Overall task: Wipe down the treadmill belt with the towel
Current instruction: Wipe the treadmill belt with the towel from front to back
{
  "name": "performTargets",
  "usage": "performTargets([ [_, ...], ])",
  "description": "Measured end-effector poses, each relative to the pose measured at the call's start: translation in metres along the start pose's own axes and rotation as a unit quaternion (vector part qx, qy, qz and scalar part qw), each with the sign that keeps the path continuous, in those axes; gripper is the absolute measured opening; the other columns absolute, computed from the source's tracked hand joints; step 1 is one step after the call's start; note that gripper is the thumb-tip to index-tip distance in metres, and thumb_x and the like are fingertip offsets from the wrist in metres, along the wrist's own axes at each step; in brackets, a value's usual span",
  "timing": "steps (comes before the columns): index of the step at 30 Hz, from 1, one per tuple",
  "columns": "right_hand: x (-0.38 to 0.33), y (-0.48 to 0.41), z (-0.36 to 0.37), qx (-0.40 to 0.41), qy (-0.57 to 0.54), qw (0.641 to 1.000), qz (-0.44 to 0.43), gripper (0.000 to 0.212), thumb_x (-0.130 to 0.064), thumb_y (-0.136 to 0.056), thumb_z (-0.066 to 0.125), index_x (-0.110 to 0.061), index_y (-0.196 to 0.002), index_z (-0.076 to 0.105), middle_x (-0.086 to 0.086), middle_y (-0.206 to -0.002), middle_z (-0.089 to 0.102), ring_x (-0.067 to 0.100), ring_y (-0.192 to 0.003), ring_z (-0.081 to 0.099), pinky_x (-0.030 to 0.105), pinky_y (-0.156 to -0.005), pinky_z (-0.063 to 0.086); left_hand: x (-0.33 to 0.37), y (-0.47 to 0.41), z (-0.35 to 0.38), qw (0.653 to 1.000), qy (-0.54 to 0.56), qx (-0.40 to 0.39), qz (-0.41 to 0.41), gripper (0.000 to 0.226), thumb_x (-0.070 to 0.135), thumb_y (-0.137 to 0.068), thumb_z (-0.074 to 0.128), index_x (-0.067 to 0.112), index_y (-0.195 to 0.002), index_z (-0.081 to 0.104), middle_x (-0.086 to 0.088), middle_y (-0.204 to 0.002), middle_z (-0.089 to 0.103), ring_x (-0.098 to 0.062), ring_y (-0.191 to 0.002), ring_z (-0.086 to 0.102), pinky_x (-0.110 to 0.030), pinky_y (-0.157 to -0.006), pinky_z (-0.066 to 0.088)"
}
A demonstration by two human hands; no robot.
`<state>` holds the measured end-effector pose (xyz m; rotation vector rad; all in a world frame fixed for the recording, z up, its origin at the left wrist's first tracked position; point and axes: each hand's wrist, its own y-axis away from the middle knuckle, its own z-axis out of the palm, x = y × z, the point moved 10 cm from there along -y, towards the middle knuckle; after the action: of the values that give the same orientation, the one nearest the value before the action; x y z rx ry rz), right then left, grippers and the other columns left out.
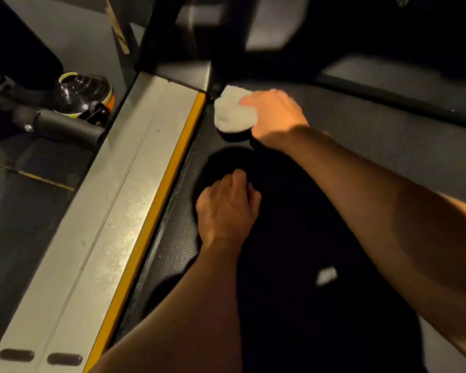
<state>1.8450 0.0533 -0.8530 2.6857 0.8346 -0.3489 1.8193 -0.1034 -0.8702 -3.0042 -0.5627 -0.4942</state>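
While the right hand (275,114) grips the white towel (233,111) on the treadmill belt (374,135) beside the yellow-edged side rail (113,211), the left hand (226,208) rests on the belt, its grip lost in shadow.

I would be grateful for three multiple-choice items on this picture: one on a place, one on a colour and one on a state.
1. Where is the towel?
A. On the floor.
B. At the far left corner of the belt.
C. On a shelf.

2. What colour is the strip along the inner edge of the rail?
A. Red.
B. Blue.
C. Yellow.

3. What is the right hand doing?
A. Gripping the towel.
B. Hanging free.
C. Holding a brush.

Answers:
1 B: the towel sits over the textured belt, just past the strip's far end.
2 C: the strip shows yellow against the grey rail.
3 A: its fingers close over the towel.
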Motion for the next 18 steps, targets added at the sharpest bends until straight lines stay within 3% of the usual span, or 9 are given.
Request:
performTargets([
  [2,-0.014,0.018,0.011,-0.053,-0.037,0.997,-0.032,0.027,-0.019,-0.068,0.052,-0.028,-0.091,0.062,0.007,-0.106,0.066,0.033,-0.103,0.059,0.031,-0.073,0.043,0.000,0.001,0.000,1.000,-0.021,0.016,0.002,0.019,0.036,-0.086,0.058,0.018,-0.083,0.056,-0.001,-0.071,0.064,-0.024,-0.064,0.062,-0.031,-0.056,0.038],
  [3,-0.008,0.018,0.001,-0.026,-0.063,0.997,-0.023,0.019,-0.017,-0.072,0.052,-0.024,-0.088,0.061,0.007,-0.103,0.068,0.032,-0.101,0.060,0.031,-0.072,0.044,0.000,0.002,0.000,1.000,-0.023,0.019,0.005,0.019,0.036,-0.087,0.057,0.017,-0.084,0.055,-0.001,-0.072,0.064,-0.024,-0.064,0.062,-0.031,-0.057,0.036],
  [5,0.031,0.008,-0.028,0.078,-0.105,0.990,0.049,0.027,-0.008,-0.077,0.049,-0.019,-0.097,0.064,0.006,-0.102,0.069,0.030,-0.102,0.060,0.031,-0.074,0.046,0.000,0.002,0.000,1.000,-0.019,0.012,0.000,0.020,0.037,-0.093,0.048,0.018,-0.090,0.054,-0.001,-0.080,0.064,-0.023,-0.072,0.061,-0.032,-0.063,0.034],
  [7,0.059,0.002,-0.039,0.128,-0.099,0.982,0.097,0.037,-0.007,-0.077,0.045,-0.023,-0.106,0.063,0.006,-0.106,0.068,0.031,-0.104,0.060,0.032,-0.077,0.046,0.000,0.001,0.000,1.000,-0.019,0.001,-0.002,0.022,0.039,-0.097,0.040,0.020,-0.096,0.052,0.001,-0.088,0.063,-0.019,-0.079,0.060,-0.031,-0.067,0.033],
  [10,0.026,0.007,-0.008,0.051,-0.036,0.998,0.026,0.057,-0.011,-0.077,0.045,-0.034,-0.128,0.054,0.006,-0.128,0.059,0.033,-0.117,0.052,0.038,-0.099,0.043,0.001,0.001,-0.001,1.000,-0.014,-0.008,-0.007,0.023,0.040,-0.097,0.039,0.020,-0.098,0.051,-0.001,-0.092,0.064,-0.023,-0.083,0.061,-0.034,-0.068,0.036],
  [11,0.016,0.013,0.005,0.016,-0.036,0.999,0.008,0.055,-0.015,-0.078,0.048,-0.038,-0.127,0.053,0.004,-0.129,0.058,0.031,-0.117,0.051,0.038,-0.099,0.044,0.002,0.001,-0.002,1.000,-0.006,-0.012,-0.004,0.022,0.039,-0.095,0.041,0.019,-0.097,0.051,-0.002,-0.092,0.064,-0.025,-0.083,0.061,-0.034,-0.069,0.037],
  [14,0.003,0.030,0.008,-0.034,-0.054,0.997,-0.033,0.023,-0.026,-0.078,0.058,-0.032,-0.101,0.060,-0.002,-0.109,0.066,0.026,-0.106,0.059,0.029,-0.074,0.043,0.001,0.004,-0.007,0.998,0.053,-0.036,0.011,0.021,0.039,-0.091,0.045,0.019,-0.090,0.051,-0.001,-0.085,0.062,-0.025,-0.081,0.060,-0.035,-0.071,0.045],
  [15,0.008,0.029,-0.004,-0.009,-0.038,0.999,-0.033,0.023,-0.022,-0.076,0.057,-0.030,-0.097,0.060,-0.001,-0.108,0.067,0.025,-0.105,0.060,0.025,-0.070,0.037,-0.001,0.005,-0.010,0.996,0.075,-0.049,0.016,0.022,0.040,-0.091,0.045,0.018,-0.089,0.051,0.000,-0.083,0.062,-0.024,-0.079,0.060,-0.036,-0.072,0.048],
  [18,0.036,0.017,-0.036,0.104,-0.050,0.993,0.015,0.040,-0.014,-0.079,0.048,-0.025,-0.116,0.061,0.000,-0.120,0.065,0.019,-0.111,0.054,0.017,-0.077,0.034,-0.015,0.003,-0.020,0.984,0.165,-0.067,0.000,0.027,0.042,-0.091,0.044,0.017,-0.090,0.055,0.000,-0.077,0.063,-0.023,-0.071,0.062,-0.035,-0.067,0.050],
])
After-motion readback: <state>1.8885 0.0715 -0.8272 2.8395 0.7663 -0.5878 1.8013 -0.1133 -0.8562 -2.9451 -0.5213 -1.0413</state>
